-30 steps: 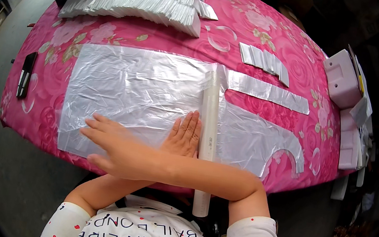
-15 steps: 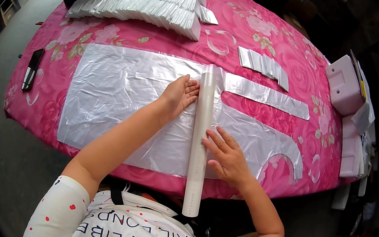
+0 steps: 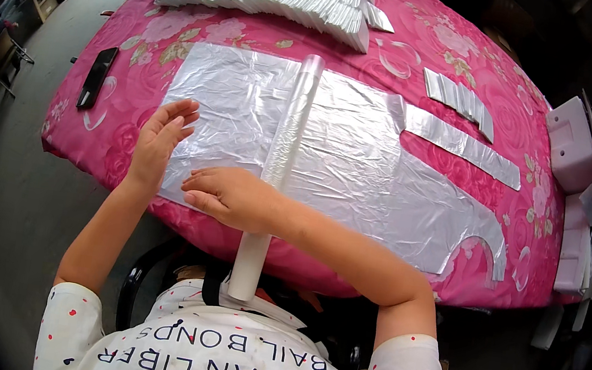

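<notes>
Lying flat on the pink floral tablecloth (image 3: 204, 28), a clear plastic sheet (image 3: 360, 156) carries a long roll of plastic film (image 3: 280, 160) that juts past the table's near edge. The right hand (image 3: 230, 195) rests palm-down on the sheet's near-left corner, fingers together, gripping nothing. The left hand (image 3: 160, 137) hovers open-fingered at the sheet's left edge, near a black phone (image 3: 97, 76).

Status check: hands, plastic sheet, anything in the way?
Left hand and right hand flat, open on plastic sheet. Clear tube lying across it. Phone off sheet.
</notes>
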`<state>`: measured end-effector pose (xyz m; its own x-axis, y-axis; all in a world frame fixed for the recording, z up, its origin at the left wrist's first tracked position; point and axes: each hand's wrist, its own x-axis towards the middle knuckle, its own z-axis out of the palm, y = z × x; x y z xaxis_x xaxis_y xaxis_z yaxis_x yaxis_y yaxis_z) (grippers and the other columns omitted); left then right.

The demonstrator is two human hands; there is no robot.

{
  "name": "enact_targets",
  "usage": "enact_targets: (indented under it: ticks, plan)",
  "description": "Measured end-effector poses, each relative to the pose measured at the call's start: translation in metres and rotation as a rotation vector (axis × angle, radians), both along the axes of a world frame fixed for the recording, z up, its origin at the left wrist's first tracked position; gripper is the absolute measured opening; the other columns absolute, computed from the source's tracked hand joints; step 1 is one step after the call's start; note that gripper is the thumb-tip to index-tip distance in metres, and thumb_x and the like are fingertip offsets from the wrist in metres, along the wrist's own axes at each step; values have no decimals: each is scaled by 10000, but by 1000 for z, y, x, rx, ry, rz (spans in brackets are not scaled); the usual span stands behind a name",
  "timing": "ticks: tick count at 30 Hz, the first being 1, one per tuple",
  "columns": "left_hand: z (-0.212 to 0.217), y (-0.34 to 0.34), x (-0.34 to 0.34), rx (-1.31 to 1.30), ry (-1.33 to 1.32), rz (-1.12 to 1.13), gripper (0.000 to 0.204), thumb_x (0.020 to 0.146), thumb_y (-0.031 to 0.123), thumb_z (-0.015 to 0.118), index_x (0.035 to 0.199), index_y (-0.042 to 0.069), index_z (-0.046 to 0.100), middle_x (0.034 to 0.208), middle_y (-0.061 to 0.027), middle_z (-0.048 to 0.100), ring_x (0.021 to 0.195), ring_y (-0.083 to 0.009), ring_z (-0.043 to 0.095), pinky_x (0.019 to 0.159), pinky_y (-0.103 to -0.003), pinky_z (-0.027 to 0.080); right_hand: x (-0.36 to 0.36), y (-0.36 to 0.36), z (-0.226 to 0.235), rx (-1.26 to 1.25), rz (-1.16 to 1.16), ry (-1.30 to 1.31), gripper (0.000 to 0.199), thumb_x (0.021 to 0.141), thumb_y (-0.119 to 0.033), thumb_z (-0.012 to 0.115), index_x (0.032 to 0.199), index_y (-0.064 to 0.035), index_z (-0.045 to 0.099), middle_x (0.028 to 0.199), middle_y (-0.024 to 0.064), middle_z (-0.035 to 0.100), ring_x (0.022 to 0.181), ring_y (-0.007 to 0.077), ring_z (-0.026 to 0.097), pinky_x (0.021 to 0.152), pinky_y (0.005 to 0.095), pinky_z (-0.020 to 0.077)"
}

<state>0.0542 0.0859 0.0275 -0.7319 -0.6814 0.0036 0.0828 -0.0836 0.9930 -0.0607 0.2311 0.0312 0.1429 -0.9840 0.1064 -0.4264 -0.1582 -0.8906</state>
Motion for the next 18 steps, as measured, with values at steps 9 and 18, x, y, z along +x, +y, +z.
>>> enact_targets:
  ticks: [9,18]
  plan:
    - [-17,15,157,5,-244,97,308,924,96,428,1212,2,479,1205,-104,538,1067,-161,536,878,-268,427,-40,-17,-18,-404,-115,612,327,876,-291,522,1100,-67,604,1230,106,542,1227,265,422,1025,412,307]
    - [-3,43,135,-452,-738,-13,645,804,221,645,1291,-56,325,1157,-212,482,1044,-290,523,849,-335,441,38,-124,-46,-393,-321,678,390,867,-274,469,1179,-59,565,1280,130,497,1300,302,320,1085,454,186]
